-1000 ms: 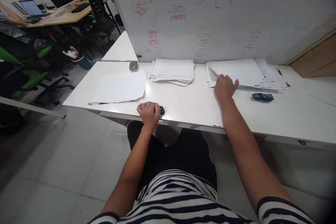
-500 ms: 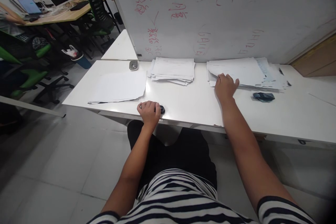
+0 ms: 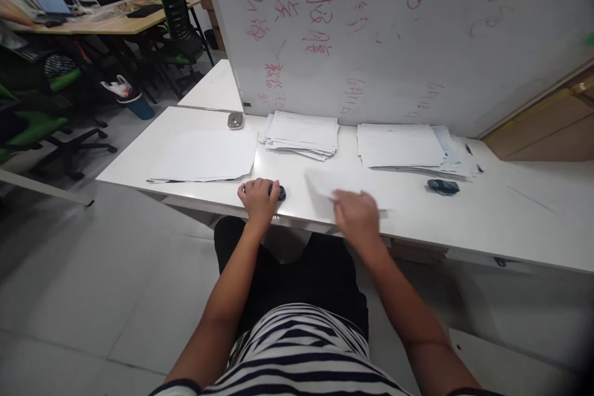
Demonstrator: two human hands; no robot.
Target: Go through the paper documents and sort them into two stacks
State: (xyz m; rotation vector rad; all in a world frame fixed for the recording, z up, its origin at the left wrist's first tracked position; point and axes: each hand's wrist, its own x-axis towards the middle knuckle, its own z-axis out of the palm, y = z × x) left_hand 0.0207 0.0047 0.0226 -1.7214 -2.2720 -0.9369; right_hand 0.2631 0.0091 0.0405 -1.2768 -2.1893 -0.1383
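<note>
My left hand [image 3: 258,200] is closed over a small black object [image 3: 281,192] at the table's front edge. Only its rounded end shows beside my fingers, so its kind is hidden. Blurred by motion, my right hand [image 3: 357,216] grips white paper [image 3: 334,182] just over the front of the table; whether it is one sheet or more cannot be made out. Behind that hand lies a paper stack [image 3: 399,145], and a second paper stack [image 3: 301,133] lies to its left. A flat pile of white sheets [image 3: 204,154] rests left of my left hand.
The white table [image 3: 487,216] runs along a whiteboard [image 3: 325,31] with red writing. A grey-topped rounded device [image 3: 236,120] sits at the back left, a dark crumpled-looking item [image 3: 443,187] at the right. A cardboard box [image 3: 547,124] stands at the far right. Someone's arm shows far left.
My right hand has drawn paper off the right stack and brought it toward me and to the left. My left hand stays on the black object. The view has shifted slightly.
</note>
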